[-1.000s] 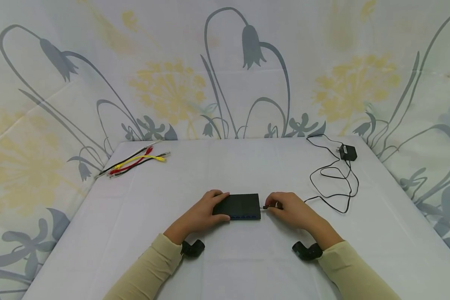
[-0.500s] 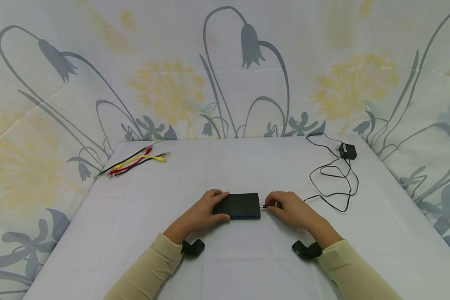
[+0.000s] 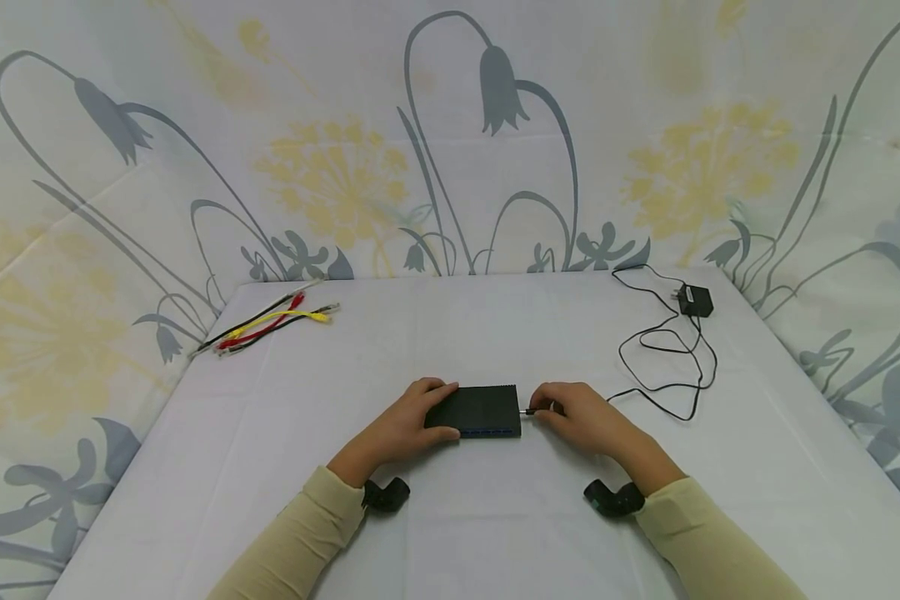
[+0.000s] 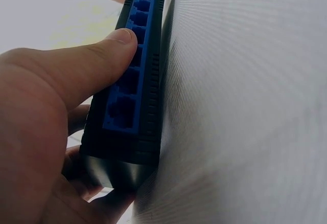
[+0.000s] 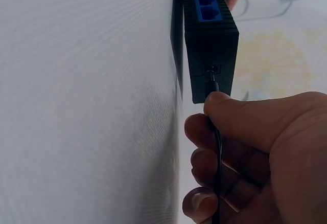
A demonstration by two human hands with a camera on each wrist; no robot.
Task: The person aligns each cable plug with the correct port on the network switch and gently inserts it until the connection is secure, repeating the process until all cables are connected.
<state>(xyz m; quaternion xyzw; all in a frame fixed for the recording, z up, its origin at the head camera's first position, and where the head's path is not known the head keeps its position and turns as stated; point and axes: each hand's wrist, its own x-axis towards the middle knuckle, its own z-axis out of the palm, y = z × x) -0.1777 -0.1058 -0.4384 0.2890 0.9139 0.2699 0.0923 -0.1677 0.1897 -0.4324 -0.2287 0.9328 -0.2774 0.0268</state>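
Observation:
A flat black network switch lies on the white-covered table, a row of blue ports along its near side. My left hand grips its left end, thumb on the port side and fingers round the back and end. In my right hand, thumb and forefinger pinch the black barrel plug of a power cable. The plug's metal tip is right at the round power socket in the switch's right end, with some metal showing. From the plug, the cable trails down past the curled fingers.
The power adapter rests at the back right, its thin black cord looped on the table. Several short network cables, black, red and yellow, lie at the back left. Flower-patterned cloth hangs behind the table.
Both hands and the switch stay almost in place, the plug still held at the socket. The view has shifted very slightly.

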